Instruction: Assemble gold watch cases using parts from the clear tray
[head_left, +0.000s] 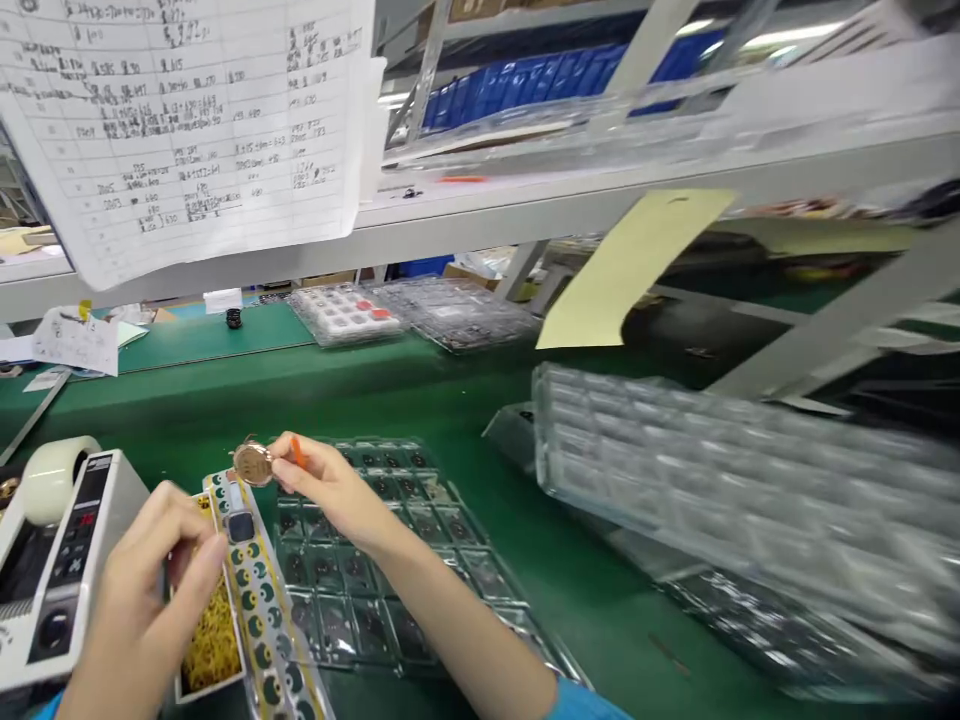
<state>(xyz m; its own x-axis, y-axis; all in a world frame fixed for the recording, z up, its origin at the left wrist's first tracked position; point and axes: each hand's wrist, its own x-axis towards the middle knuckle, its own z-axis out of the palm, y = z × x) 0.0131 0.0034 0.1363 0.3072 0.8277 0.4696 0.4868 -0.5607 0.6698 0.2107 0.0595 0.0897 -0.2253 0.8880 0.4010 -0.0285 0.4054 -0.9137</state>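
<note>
A round copper-coloured piece [253, 464] is held at the fingertips of the right hand [321, 475], pinched between thumb and fingers and projecting to the left of them. A small orange item [298, 451] is seen against the same fingers; whether it is gripped or worn cannot be told.

The left hand [150, 585] is held nearer the viewer, its fingers curled and the thumb brought close to them — whether anything small is pinched there cannot be told. The round piece is positioned beyond the left hand and to its right, clear of it.

The round piece is seen near the far end of a patterned strip [259, 600], on which a dark square-faced item [241, 526] is placed, just beside the left hand. A white box [241, 668] filled with yellow pieces [212, 640] is set along the strip's left side and is partly hidden by the left hand. A tape dispenser [71, 570] is stationed farther left.

A clear compartment tray [360, 625], loaded with small dark parts, is crossed by the right forearm. At the right, further clear trays [720, 490] are stacked at a tilt — their contents are blurred.
</note>
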